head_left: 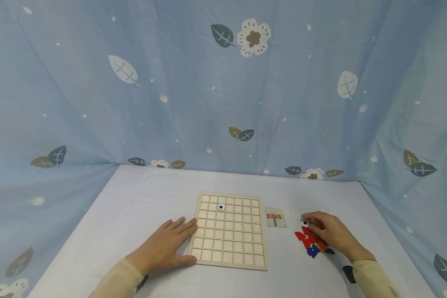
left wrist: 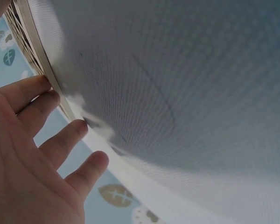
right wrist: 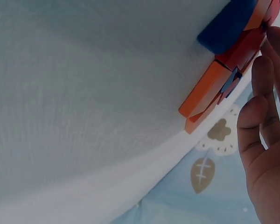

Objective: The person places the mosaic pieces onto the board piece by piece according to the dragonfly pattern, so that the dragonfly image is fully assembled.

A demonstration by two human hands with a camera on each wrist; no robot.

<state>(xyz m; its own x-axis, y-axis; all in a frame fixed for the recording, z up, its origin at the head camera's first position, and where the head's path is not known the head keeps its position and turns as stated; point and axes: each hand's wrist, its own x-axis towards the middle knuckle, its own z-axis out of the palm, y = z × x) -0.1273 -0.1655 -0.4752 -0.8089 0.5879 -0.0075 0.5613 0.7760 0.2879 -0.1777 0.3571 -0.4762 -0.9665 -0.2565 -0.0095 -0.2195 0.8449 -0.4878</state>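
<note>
My left hand [head_left: 164, 247] lies spread, its fingertips and thumb touching the left edge of the wooden grid board [head_left: 227, 265]. The left wrist view shows these fingers [left wrist: 60, 144] straight against the board's side [left wrist: 39, 44]. An eye tile [head_left: 221, 207] sits in an upper cell of the board. My right hand [head_left: 333, 232] pinches another eye tile [head_left: 305, 223] between thumb and fingers, over a pile of red pieces [head_left: 307, 243], blue and orange ones. In the right wrist view, the hand [right wrist: 270, 140] is beside orange [right wrist: 206, 88] and blue pieces [right wrist: 228, 28].
A small pattern card [head_left: 275, 217] lies between the board and the loose pieces. White cloth [head_left: 141, 198] covers the table. Blue printed fabric [head_left: 193, 103] hangs behind and at the sides.
</note>
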